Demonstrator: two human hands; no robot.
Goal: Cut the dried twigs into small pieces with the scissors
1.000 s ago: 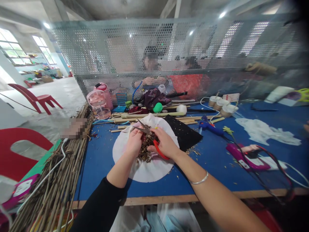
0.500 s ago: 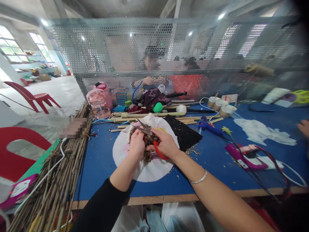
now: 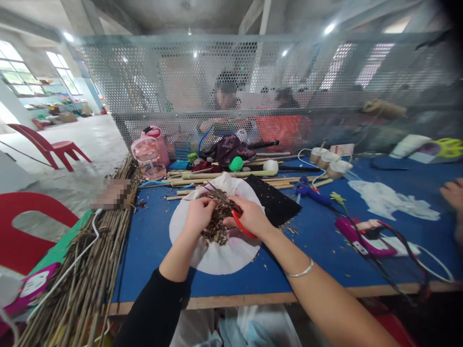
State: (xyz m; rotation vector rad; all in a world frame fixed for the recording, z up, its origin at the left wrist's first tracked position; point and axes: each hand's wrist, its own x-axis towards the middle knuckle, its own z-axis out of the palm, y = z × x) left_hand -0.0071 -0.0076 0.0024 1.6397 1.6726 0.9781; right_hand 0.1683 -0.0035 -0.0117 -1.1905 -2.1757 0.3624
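My right hand (image 3: 250, 215) grips red-handled scissors (image 3: 231, 208), whose blades point up and left with their tips nearly together. My left hand (image 3: 198, 214) is closed on a clump of dried brown plant bits (image 3: 217, 222). Both hands are over a round white sheet (image 3: 217, 250) that lies on the blue table (image 3: 152, 241). Loose brown scraps lie piled on the sheet between the hands. A silver bangle (image 3: 299, 272) sits on my right wrist.
A bundle of dry stalks (image 3: 83, 270) runs along the table's left edge. A black sheet (image 3: 275, 200), a blue glue gun (image 3: 313, 193), a magenta tool (image 3: 365, 238) with cords, white cloth (image 3: 387, 200), a pink jug (image 3: 152, 152) and sticks lie around. Two people sit behind a mesh screen (image 3: 253, 82). Another person's hand (image 3: 452, 193) rests at far right.
The scissor blades have come nearly together. My left hand has shifted slightly left with the clump. The other person's hand at far right has come further into view.
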